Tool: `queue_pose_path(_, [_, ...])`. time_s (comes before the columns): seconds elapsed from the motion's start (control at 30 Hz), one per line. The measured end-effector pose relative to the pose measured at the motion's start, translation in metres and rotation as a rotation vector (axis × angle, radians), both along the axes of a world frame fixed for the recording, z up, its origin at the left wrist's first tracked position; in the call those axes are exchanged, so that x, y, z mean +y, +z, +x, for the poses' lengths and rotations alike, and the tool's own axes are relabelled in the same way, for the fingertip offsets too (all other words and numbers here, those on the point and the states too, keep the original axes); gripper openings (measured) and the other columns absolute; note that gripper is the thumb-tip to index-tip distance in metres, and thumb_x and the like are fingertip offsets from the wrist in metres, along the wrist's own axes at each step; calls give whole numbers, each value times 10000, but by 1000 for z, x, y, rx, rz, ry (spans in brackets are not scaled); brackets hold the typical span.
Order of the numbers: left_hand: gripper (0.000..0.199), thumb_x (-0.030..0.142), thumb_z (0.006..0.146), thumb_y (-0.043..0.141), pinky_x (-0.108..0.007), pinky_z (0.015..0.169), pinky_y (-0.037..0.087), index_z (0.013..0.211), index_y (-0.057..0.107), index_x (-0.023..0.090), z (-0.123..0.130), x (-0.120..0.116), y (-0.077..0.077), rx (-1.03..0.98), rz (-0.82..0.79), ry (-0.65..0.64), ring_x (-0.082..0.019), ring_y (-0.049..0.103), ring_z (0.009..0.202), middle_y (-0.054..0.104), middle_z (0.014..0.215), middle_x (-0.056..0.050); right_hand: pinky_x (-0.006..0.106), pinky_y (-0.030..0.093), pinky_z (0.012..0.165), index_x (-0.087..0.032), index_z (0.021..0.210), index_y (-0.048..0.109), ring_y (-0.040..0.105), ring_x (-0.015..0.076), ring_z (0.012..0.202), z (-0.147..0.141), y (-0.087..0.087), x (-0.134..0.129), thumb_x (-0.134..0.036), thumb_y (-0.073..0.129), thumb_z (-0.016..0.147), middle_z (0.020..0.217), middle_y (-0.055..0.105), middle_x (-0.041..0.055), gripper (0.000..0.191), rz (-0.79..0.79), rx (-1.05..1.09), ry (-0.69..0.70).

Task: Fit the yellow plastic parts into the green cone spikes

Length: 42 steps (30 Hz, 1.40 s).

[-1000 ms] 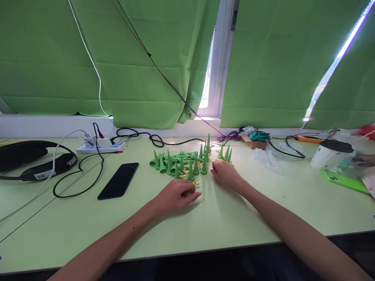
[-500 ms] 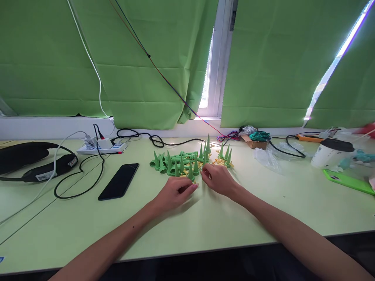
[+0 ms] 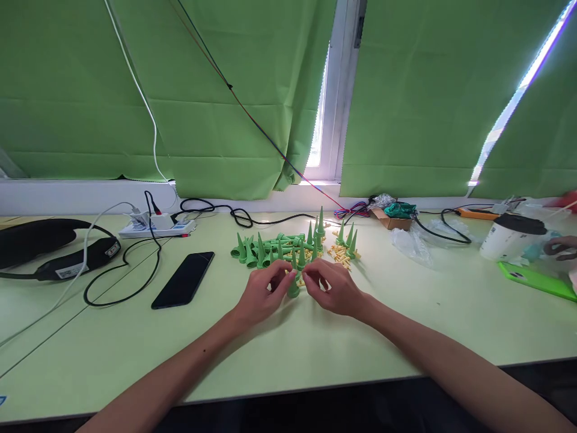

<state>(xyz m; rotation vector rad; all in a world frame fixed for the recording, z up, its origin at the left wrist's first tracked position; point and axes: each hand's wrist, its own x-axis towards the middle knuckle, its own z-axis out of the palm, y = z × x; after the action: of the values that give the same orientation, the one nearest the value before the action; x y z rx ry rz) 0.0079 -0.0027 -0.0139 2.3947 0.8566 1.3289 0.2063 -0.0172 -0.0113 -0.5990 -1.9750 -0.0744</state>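
My left hand (image 3: 265, 290) pinches a green plastic spike (image 3: 293, 291) near the table surface, in front of the pile. Facing it, my right hand (image 3: 334, 286) has its thumb and fingers pinched together close to that spike; whatever is between them is too small to make out. Behind both hands lies a pile of green spikes (image 3: 260, 251), some standing point up and others lying down. Small yellow plastic pieces (image 3: 341, 255) are scattered to the right, with a few more green spikes (image 3: 350, 235) upright among them.
A black phone (image 3: 183, 280) lies left, near a headset (image 3: 81, 258), cables and a power strip (image 3: 155, 227). To the right are a small cardboard box (image 3: 391, 220), clear plastic bags (image 3: 411, 245), a lidded cup (image 3: 512, 237), a green phone (image 3: 536, 280) and another person's hand (image 3: 561, 245).
My hands have come together over a green spike in front of the pile; the right has moved slightly toward me. Another person's hand has appeared at the right edge.
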Motion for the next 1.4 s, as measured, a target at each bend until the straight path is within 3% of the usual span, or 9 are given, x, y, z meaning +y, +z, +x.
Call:
queue_pose_path(0.17, [155, 223, 956, 538, -172, 494, 363, 1110, 540, 208, 0, 0, -3, -11, -10, -31, -73, 419, 530, 458, 622, 72, 226, 364, 489, -192, 899, 545, 462, 86, 530, -2, -2, 0, -149, 499, 928, 703, 582, -8, 70, -8, -6, 37])
queue_pose_path(0.47, [265, 161, 941, 544, -175, 514, 396, 1197, 591, 211, -1, -1, -3, 55, 64, -88, -69, 474, 542, 544, 647, 53, 225, 374, 483, -194, 963, 552, 478, 85, 540, -2, -4, -1, -134, 510, 932, 721, 578, -9, 80, -9, 0, 101])
queue_pose_path(0.83, [177, 173, 936, 554, -174, 490, 398, 1107, 596, 197, -2, -1, -4, 43, 45, -108, -78, 521, 541, 592, 661, 37, 238, 411, 521, -200, 1014, 544, 513, 104, 602, -1, -5, 1, -126, 486, 944, 819, 594, 21, 117, -65, 4, 135])
queue_pose_path(1.07, [66, 203, 951, 548, -183, 532, 406, 968, 609, 187, 0, -2, 0, 82, 86, -40, -72, 502, 536, 589, 647, 45, 233, 447, 539, -202, 1007, 535, 528, 116, 637, 0, -5, 2, -168, 479, 965, 817, 565, 21, 78, -114, 23, 98])
queue_pose_path(1.4, [158, 263, 981, 489, -192, 517, 402, 910, 604, 183, 0, -1, 2, 64, 118, 17, -75, 477, 508, 572, 638, 38, 249, 487, 577, -205, 1080, 542, 562, 132, 674, 2, -10, 9, -205, 494, 987, 876, 605, 46, 105, -138, 25, 90])
